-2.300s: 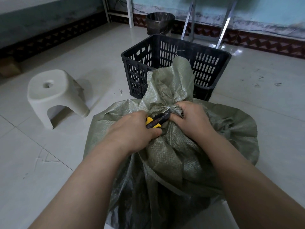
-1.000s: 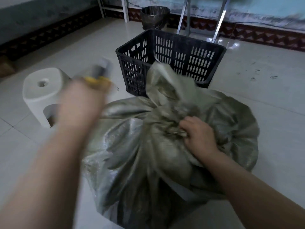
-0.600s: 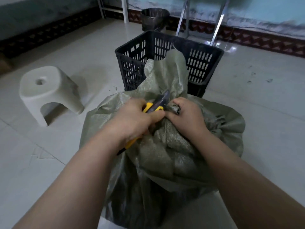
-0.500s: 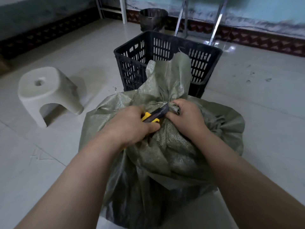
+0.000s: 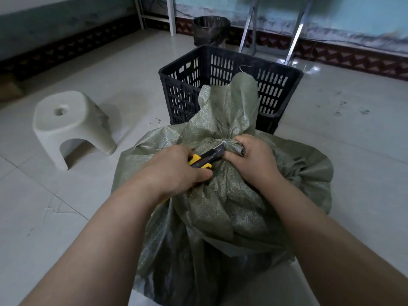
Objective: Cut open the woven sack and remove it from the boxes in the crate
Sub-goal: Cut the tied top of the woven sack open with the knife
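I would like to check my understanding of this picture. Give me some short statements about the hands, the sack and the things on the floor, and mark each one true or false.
1. The left hand holds a yellow and black utility knife. True.
2. The right hand lies flat on the floor. False: it grips the bunched neck of the woven sack beside the tie.
3. The sack is already cut wide open and boxes show. False: the neck is still tied and no boxes are visible.
4. A black crate stands behind the sack. True.
5. The white stool is lying on its side. False: it stands upright, to the left.
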